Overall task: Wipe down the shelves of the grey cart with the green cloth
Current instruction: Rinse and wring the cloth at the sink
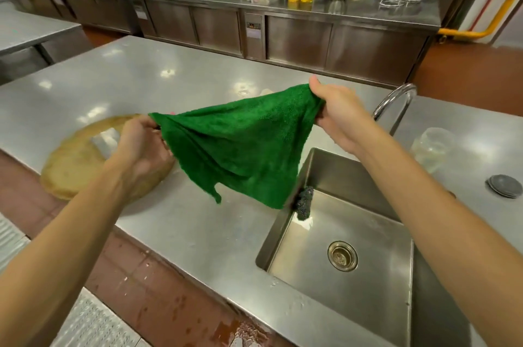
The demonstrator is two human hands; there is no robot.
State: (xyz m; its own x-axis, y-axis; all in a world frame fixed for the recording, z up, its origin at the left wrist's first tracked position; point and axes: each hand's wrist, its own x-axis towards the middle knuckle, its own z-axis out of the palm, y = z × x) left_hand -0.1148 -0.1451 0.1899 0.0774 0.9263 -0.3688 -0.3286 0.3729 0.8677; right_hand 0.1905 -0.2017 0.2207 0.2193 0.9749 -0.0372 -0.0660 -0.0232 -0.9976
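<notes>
Green cloth (240, 148) is held stretched above the steel counter (169, 77), left of the sink (368, 304) | left hand (138, 145) pinches one corner | right hand (336, 117) grips the opposite edge | dark scourer (304, 202), apparently, at sink's near-left wall.

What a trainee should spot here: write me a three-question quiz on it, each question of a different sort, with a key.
1. True or false: the left hand and the right hand both grip the green cloth, which hangs spread between them in the air.
2. What sits in the sink at its left wall? A) a dark scourer B) a spoon C) a cup
3. Fill in: beneath the left hand, on the steel counter, lies a round wooden ___.
Key: 1 true; 2 A; 3 board.
</notes>
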